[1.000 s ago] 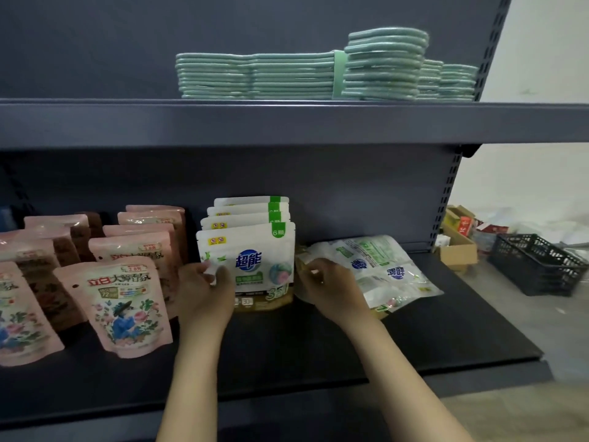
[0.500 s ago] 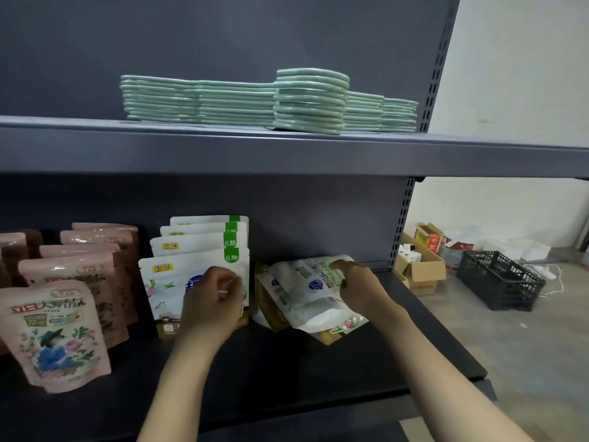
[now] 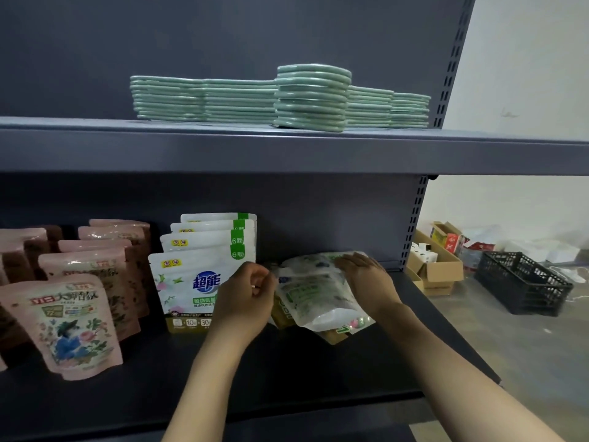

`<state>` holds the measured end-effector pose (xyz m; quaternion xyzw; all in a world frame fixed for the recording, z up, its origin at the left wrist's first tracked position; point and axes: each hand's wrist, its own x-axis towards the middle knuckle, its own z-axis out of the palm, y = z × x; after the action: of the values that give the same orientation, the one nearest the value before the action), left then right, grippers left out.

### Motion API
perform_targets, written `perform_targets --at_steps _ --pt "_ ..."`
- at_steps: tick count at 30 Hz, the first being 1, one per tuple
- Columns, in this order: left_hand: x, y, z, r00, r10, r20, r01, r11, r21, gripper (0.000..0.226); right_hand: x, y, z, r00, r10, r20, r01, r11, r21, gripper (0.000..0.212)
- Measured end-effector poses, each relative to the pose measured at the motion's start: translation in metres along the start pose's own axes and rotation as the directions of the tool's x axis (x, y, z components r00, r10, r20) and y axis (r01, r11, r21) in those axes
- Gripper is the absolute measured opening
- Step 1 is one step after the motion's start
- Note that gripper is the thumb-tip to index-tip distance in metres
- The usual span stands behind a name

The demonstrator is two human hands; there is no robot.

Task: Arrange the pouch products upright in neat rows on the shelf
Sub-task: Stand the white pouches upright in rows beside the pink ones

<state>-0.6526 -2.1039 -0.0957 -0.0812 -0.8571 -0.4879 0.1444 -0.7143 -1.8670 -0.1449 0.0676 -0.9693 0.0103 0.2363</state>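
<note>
Shelf: dark shelf [image 3: 318, 371] under my hands.
Grip: my right hand [image 3: 366, 279] holds the slumped pouch [image 3: 314, 298]; left hand [image 3: 245, 301] curled, contents unclear.
Method: I'd stand it right of the white row [image 3: 197, 275].

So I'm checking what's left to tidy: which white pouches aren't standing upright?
The loose white pouches under the right hand, lying tilted beside the upright white row.

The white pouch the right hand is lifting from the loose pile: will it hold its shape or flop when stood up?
Probably floppy: the white pouch bends and bulges under the right hand, and its film looks glossy, so maybe slippery. The standing row suggests it can stand on its base, though it may tip without support.
</note>
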Motion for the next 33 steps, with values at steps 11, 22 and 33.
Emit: perform_targets --at_steps 11,22,33 --pt "-0.015 0.006 0.02 0.994 -0.099 0.049 0.107 0.97 -0.218 0.032 -0.037 -0.018 -0.065 0.827 0.551 -0.114 -0.126 0.379 0.917 0.03" --pt "-0.041 0.014 0.022 0.959 -0.064 0.275 0.18 0.89 -0.418 0.04 -0.077 -0.066 -0.07 0.927 0.297 0.23 -0.224 -0.053 0.973 0.021" --pt "-0.064 -0.053 -0.033 0.927 -0.342 -0.151 0.308 0.928 -0.211 0.043 -0.069 -0.149 -0.024 0.939 0.195 0.284 -0.311 0.124 0.942 0.019"
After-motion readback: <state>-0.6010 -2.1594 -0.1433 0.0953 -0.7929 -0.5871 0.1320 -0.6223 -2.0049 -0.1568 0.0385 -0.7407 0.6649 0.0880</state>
